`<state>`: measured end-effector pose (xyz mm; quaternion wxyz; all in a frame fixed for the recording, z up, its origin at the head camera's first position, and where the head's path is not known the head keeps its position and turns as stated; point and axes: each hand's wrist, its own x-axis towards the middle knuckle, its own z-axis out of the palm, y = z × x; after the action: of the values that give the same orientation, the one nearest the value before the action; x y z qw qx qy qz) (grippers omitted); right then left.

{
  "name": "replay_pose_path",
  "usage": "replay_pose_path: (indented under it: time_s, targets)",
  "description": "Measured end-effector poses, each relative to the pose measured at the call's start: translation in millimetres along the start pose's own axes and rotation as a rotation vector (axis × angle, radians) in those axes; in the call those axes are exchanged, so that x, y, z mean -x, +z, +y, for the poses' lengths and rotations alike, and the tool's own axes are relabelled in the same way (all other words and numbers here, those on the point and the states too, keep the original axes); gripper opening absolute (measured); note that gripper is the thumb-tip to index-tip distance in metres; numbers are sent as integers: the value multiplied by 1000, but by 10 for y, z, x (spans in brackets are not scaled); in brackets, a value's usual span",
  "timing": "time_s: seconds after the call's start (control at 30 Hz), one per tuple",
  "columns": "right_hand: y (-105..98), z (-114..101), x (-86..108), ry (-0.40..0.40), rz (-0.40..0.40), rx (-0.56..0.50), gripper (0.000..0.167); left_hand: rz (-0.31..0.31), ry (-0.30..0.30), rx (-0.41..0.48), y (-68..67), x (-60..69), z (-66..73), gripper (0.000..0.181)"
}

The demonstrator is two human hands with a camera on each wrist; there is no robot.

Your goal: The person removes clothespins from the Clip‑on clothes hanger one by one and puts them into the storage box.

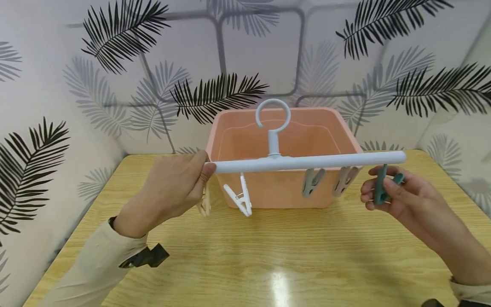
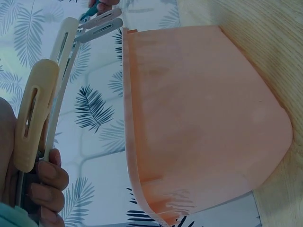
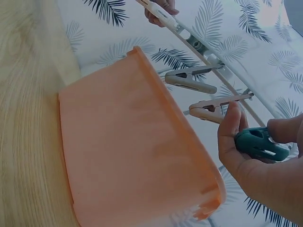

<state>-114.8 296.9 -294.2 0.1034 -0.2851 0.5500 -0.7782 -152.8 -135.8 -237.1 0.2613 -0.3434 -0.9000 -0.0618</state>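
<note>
A pale blue-white hanger (image 1: 307,162) with a round hook is held level above the table. The left hand (image 1: 172,192) grips its left end, beside a cream clip (image 1: 205,202). Further along hang a white clip (image 1: 241,198) and two greyish clips (image 1: 312,183) (image 1: 344,181). At the right end, the right hand (image 1: 414,200) pinches a dark green clip (image 1: 381,187) between thumb and fingers, its tip at the bar's underside. In the right wrist view the green clip (image 3: 261,144) lies between thumb and fingers; whether it is fastened to the bar I cannot tell.
A pink-orange bin (image 1: 276,192) stands on the wood-grain table (image 1: 245,256) behind the hanger, close to the wall (image 1: 184,51) with its leaf pattern. Dark straps are at both wrists.
</note>
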Motion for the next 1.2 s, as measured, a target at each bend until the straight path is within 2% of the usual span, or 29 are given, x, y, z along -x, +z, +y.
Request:
replay_pose_path:
  time_s: [0.13,0.27,0.4,0.57,0.7,0.77,0.83,0.97,1.07,1.13,1.2]
  targets:
    - [-16,49,18,1,-17,-78,35,32,-29,-24,7,1,-3,37]
    - [-16,74,14,-28,-19,-67,34,28,-68,-41,25,3,12,51]
    - [8,93,0,-75,-17,-26,31,50,-57,-57,57,-13,33,64]
    - [83,109,-8,-151,57,96,28,116,-35,-74,83,-39,50,64]
    - [173,138,-37,-232,136,153,25,182,-44,-113,108,-63,80,65]
    - [235,141,-71,-256,174,191,23,190,-52,-140,113,-66,88,67]
    - [261,155,-106,-284,177,175,21,176,-58,-160,111,-65,91,69]
    - [250,181,-125,-264,166,135,22,156,-44,-191,120,-57,91,66]
    - [252,196,-101,-223,206,143,22,191,-23,-200,134,-62,105,54]
    - [284,190,-89,-206,272,205,20,218,-20,-203,138,-70,123,43]
    - [321,175,-86,-199,350,333,17,232,-30,-204,137,-79,142,32]
